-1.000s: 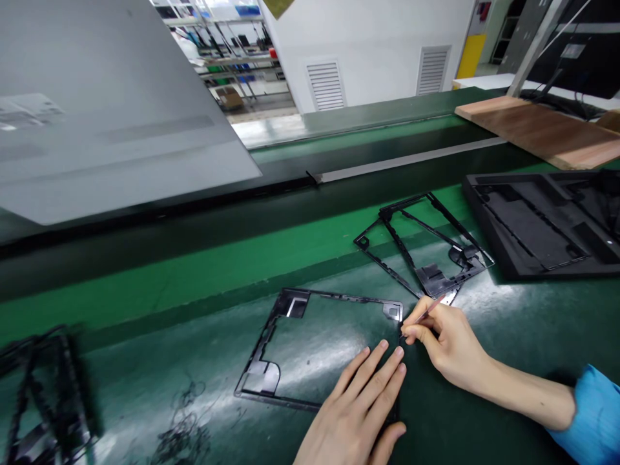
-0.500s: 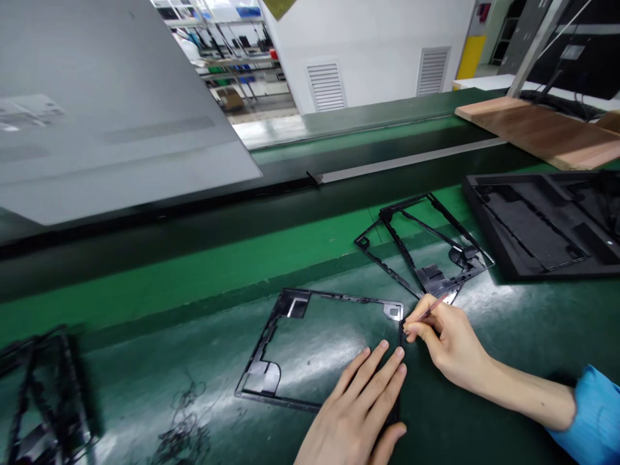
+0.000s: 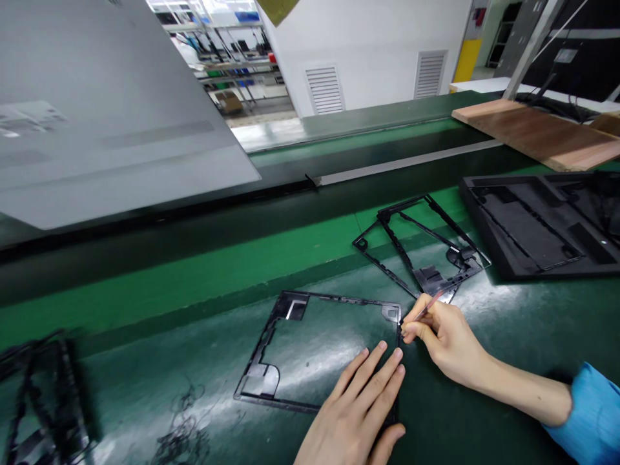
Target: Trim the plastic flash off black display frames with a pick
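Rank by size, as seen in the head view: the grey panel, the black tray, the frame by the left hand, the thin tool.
Grey panel
Black tray and frame: too alike to rank, the frame being nearer
Thin tool

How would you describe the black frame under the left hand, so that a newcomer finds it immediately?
On the green workbench, go to the lower middle, where the left hand lies flat. It partly covers the black frame; at the frame's right edge, the right hand has a thin tool in its grip. Unlike the overlapping frames farther right, this one lies singly.
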### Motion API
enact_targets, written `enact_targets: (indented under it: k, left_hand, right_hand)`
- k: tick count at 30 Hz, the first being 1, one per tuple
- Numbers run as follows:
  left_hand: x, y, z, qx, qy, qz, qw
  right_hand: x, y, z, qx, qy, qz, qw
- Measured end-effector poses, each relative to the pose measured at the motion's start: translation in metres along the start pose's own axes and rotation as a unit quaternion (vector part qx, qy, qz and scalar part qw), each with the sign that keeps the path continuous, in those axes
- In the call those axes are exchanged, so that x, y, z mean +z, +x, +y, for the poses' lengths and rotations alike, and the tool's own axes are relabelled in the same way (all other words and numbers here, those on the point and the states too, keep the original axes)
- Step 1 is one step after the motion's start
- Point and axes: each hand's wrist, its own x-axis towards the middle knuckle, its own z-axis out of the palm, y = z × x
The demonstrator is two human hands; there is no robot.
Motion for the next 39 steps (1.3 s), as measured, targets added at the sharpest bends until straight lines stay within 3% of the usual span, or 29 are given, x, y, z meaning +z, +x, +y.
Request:
enact_targets:
  k: [6,27,33,39]
  left_hand:
    - [0.001,0.000,0.001,-0.008,-0.017,0.004,1.000]
    - [0.000,0.001,0.000,-0.006,-0.019,0.002,1.000]
    - [-0.001,0.001,0.002,-0.024,-0.037,0.005,0.999]
    - [-0.009,0.006,0.006,-0.101,-0.110,0.074,0.986]
  right_hand:
    - [0.001,-0.001,0.000,-0.012,0.004,0.021,1.000]
    - [0.000,0.000,-0.002,0.031,0.029,-0.005,0.999]
    - [0.001,0.002,0.001,0.013,0.077,0.055,0.995]
    - [0.002,0.000,-0.004,-0.038,0.010,0.073,0.997]
